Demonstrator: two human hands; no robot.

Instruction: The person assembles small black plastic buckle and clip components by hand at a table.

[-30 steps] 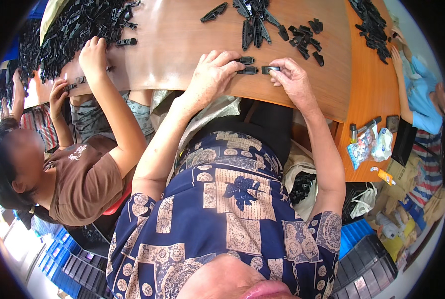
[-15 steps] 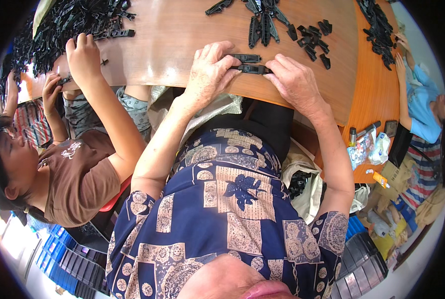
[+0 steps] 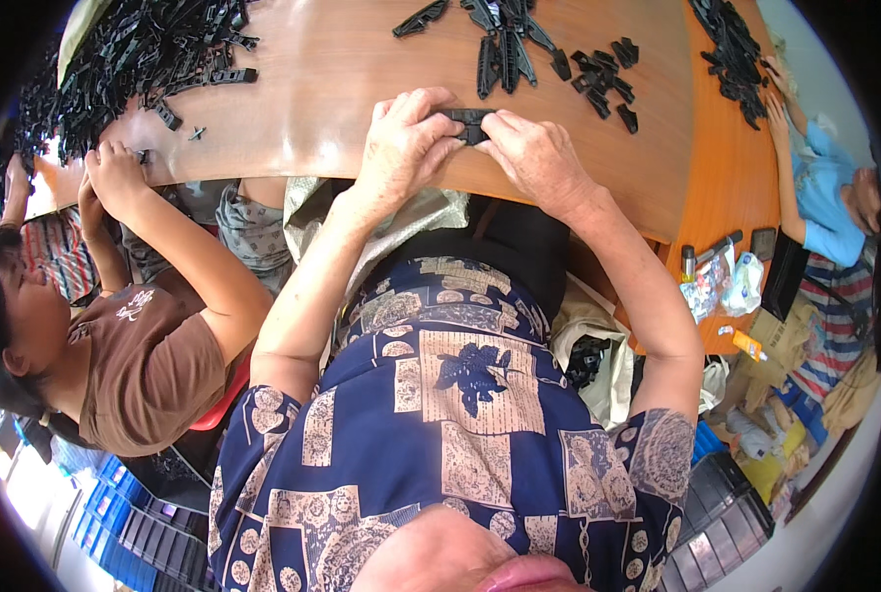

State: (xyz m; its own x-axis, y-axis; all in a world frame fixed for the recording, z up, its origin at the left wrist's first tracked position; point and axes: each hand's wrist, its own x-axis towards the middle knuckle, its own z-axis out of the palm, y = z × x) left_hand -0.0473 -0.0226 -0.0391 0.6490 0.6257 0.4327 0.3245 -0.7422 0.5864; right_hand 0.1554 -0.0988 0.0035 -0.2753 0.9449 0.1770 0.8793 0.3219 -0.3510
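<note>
At the near edge of a wooden table (image 3: 362,109), the left hand (image 3: 406,148) and the right hand (image 3: 539,158) meet, fingers curled tight around a small black plastic part (image 3: 472,120) pinched between them. Beyond it lies a scatter of black parts (image 3: 519,49). To the left, a co-worker's hand (image 3: 115,173) grips something small beside a big black heap (image 3: 135,49).

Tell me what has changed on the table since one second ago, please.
The right hand moved left and met the left hand; both now pinch one small black plastic part between them at the table edge. Earlier each hand held its own piece, a little apart. The co-worker's hands drew back from the large black pile toward the edge. The loose black parts farther on the table stayed.
</note>
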